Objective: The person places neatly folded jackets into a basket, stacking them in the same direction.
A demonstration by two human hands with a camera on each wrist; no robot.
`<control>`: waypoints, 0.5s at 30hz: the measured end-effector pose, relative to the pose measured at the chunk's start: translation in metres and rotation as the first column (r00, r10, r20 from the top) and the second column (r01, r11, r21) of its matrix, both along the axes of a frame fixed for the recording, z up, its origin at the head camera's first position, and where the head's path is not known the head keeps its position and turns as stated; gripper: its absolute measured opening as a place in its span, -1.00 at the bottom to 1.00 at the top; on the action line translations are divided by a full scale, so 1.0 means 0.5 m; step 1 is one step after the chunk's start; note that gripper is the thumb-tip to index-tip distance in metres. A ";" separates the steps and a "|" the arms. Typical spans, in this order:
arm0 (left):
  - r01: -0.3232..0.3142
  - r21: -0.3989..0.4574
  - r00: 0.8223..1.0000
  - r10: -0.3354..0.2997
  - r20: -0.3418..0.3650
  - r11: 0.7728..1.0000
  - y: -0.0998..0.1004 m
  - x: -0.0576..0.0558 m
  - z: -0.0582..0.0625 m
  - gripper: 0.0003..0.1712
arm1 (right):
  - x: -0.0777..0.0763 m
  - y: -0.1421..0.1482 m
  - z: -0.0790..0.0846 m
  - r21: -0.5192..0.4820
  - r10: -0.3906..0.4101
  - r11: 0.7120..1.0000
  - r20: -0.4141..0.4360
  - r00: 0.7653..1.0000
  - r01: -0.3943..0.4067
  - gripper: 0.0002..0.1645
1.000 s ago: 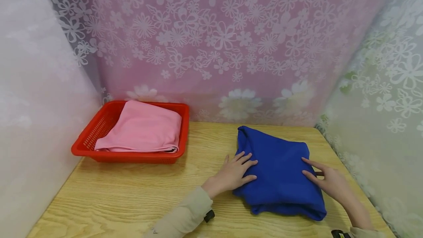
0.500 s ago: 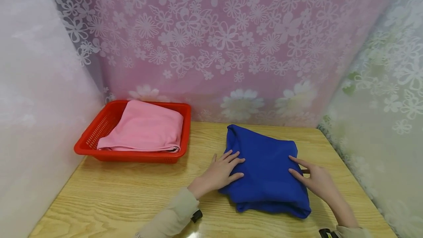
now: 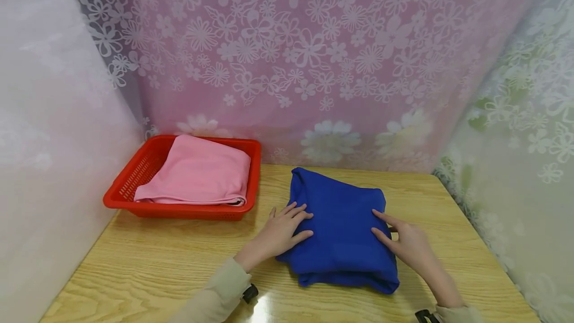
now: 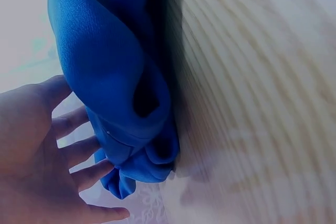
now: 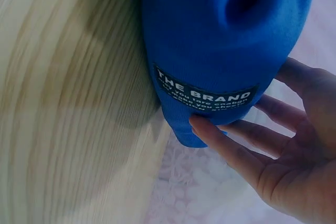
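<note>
Landmark: red basket (image 3: 179, 210), with a folded pink cloth (image 3: 202, 173) inside it. The blue garment (image 3: 343, 228) lay folded on the wooden table (image 3: 179, 258), to the right of the basket and nearer the person, clear of its rim.

Left hand (image 3: 279, 233): fingers spread, resting on the garment's basket-facing edge; no pinch visible. Right hand (image 3: 412, 245): on the edge farthest from the basket, fingers apart, two fingertips on the top layer and another finger at the side, beside the printed label (image 5: 205, 90). No pinch seen there either; pressure could not be told.

Risks (judgement): with neither hand gripping, an uneven push would probably skew the stack, top layer sliding over the lower ones. The left wrist view showed a loose, hollow fold (image 4: 105, 56); lifting by the upper layers alone might let that roll drop open. The lower layer jutting out on the person's side looked likeliest to trail. Squeezing both edges inward too hard could buckle the middle.
</note>
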State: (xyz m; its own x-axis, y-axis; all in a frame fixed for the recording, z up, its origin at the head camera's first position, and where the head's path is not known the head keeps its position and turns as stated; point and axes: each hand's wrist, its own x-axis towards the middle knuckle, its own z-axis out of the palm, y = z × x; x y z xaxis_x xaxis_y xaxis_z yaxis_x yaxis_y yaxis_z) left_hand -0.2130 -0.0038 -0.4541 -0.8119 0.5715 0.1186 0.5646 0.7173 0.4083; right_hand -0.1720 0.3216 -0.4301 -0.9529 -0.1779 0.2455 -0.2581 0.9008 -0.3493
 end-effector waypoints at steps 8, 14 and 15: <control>-0.040 0.026 0.999 0.040 -0.007 0.999 -0.041 0.006 -0.003 -0.44 | -0.004 -0.045 0.003 0.007 0.044 0.999 -0.016 0.999 -0.044 -0.39; -0.050 0.029 0.999 0.050 -0.003 0.998 -0.066 0.018 0.001 -0.44 | -0.005 -0.067 0.000 0.004 0.087 0.996 -0.032 0.996 -0.086 -0.40; -0.050 0.029 0.999 0.050 -0.003 0.998 -0.069 0.020 0.002 -0.44 | -0.006 -0.069 -0.001 -0.001 0.091 0.996 -0.030 0.995 -0.091 -0.40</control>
